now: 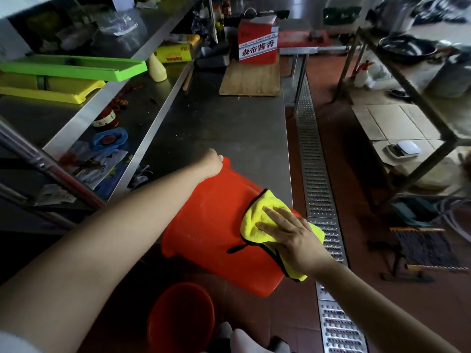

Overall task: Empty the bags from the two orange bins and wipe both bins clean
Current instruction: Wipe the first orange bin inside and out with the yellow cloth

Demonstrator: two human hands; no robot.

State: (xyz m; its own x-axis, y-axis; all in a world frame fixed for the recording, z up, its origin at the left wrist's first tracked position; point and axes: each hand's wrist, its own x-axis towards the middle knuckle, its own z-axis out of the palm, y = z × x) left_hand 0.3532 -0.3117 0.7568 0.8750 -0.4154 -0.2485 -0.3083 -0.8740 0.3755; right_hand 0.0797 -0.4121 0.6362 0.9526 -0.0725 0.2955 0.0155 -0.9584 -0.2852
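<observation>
— Where is the bin you're working on?

— The orange bin [211, 225] is tipped on its side, up off the floor at the near end of the steel counter [224, 128], its closed bottom toward the counter and its wide rim toward me. My left hand [212, 163] is at the far end, fingers curled over the edge of the bottom, gripping it.

— And your right hand?

— My right hand [288, 235] lies flat on a yellow cloth [257, 220], fingers spread and straight, pressing it against the bin's outer wall on the side nearer the floor drain. The cloth has a black hem and hangs folded under my palm.

— The other bin?

— The second orange bin [181, 317] stands upright on the red floor just below the tilted one, mouth up, near my feet. I can't tell what is inside; it's dark.

— What's around you?

— A wooden board [249, 77] sits toward the counter's far end with a red-and-white box [257, 42] on it. On the shelf to my left lie a green tray [76, 67] over a yellow one [51, 89]. A metal drain grate [316, 189] runs along the floor beside the counter's right edge, and a metal rack [407, 103] stands beyond it.
</observation>
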